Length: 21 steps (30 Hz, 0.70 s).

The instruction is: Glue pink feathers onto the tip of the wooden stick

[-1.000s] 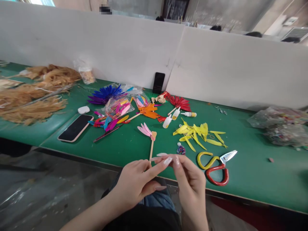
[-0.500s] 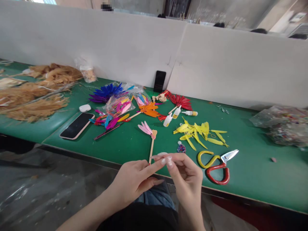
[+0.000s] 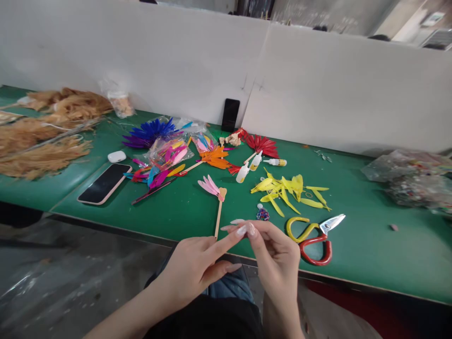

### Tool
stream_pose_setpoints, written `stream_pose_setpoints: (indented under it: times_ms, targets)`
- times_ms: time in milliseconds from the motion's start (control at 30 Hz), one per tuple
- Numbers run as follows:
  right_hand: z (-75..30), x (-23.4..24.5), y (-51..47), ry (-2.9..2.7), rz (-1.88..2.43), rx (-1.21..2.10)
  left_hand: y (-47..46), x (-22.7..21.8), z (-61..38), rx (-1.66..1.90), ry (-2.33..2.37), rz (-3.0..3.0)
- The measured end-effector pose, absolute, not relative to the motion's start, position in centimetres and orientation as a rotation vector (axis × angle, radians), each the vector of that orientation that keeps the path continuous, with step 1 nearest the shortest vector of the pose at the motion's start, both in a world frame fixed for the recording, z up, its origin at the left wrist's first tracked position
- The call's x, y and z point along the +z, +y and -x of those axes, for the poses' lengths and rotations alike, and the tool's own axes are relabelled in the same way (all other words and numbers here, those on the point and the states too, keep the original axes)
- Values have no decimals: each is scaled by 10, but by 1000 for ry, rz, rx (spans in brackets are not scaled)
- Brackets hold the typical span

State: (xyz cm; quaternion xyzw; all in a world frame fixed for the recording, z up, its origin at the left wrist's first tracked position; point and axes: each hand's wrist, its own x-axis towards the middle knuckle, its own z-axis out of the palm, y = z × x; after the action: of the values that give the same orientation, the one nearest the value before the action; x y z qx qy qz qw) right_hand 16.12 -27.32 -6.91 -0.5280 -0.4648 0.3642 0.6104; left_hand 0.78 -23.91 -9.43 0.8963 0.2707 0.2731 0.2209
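Note:
My left hand [image 3: 197,261] is over the table's front edge, its index finger stretched out and its thumb apart below. That fingertip touches the pinched thumb and fingertips of my right hand [image 3: 273,256]. Anything held in the pinch is too small or hidden to make out. Just beyond my left hand lies a thin wooden stick [image 3: 218,219], its near end by my knuckles. At its far end are a heart-shaped tan piece [image 3: 222,193] and pink feathers [image 3: 209,186]. Beyond my right hand sits a small multicoloured beaded piece [image 3: 262,214].
Scissors [image 3: 317,239] with yellow and red handles lie right of my hands, below loose yellow feathers [image 3: 284,190]. Small glue bottles [image 3: 243,173], an orange feather bunch [image 3: 215,157] and a phone [image 3: 105,183] are farther back. A white partition [image 3: 176,61] borders the table.
The view has shifted slightly, so the tabletop things sit a little further left and higher. My hands keep nearly the same pose, fingertips together.

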Motion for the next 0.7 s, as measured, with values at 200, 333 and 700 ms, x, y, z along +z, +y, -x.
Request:
stream_pose_setpoints:
  times_ms: [200,333,700]
  targets:
    - [-166,-72,-272,-1106,1213,844,-241,-94,-11,750,731,-2450]
    - [-167,-72,-273,-1087,1161,906,-241,-96,-14,753,736,-2425]
    - [-179,-75,-269,-1072,1164,949,-227,-101,-16,744,784,-2721]
